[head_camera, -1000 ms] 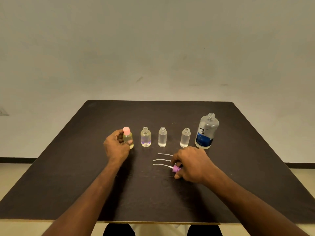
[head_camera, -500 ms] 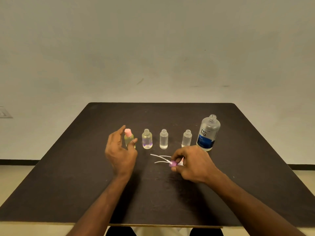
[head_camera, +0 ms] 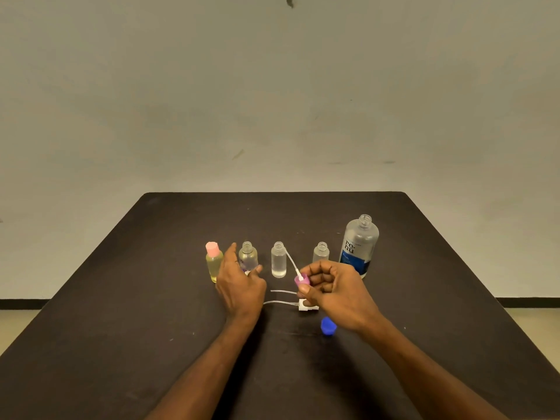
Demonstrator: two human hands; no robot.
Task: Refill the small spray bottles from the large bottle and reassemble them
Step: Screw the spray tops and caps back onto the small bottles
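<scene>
The right hand [head_camera: 333,294] has its grip on a purple sprayer [head_camera: 301,281], pinched between thumb and curled fingers and lifted off the desk [head_camera: 121,298]. The sprayer's white tube [head_camera: 291,261] is its long axis: it runs up and to the left, away from the person, and its far end sits near the neck of the middle bottle [head_camera: 278,259]; whether it touches or enters the neck cannot be told. The left hand [head_camera: 239,286] holds nothing, its grip wide, fingers straight and spread, thumb out toward the right. It is in front of the second bottle [head_camera: 248,256] and hides that bottle's lower part, so contact between them is unclear.

Four small bottles stand upright in a row. The leftmost, the yellow bottle [head_camera: 214,265], carries a pink cap [head_camera: 211,248]; the other three are open-necked. The fourth bottle [head_camera: 321,252] is cut off below by the right hand's knuckles. The large bottle [head_camera: 359,245] stands upright at the right end, uncapped, its lower corner behind the same hand.

Two more tubes lie on the desk between the hands, pointing left. The near one joins a white sprayer [head_camera: 304,306], partly covered by the right hand; the head of the far tube [head_camera: 283,291] is hidden. A blue cap [head_camera: 328,326] lies on the desk just under the right wrist
</scene>
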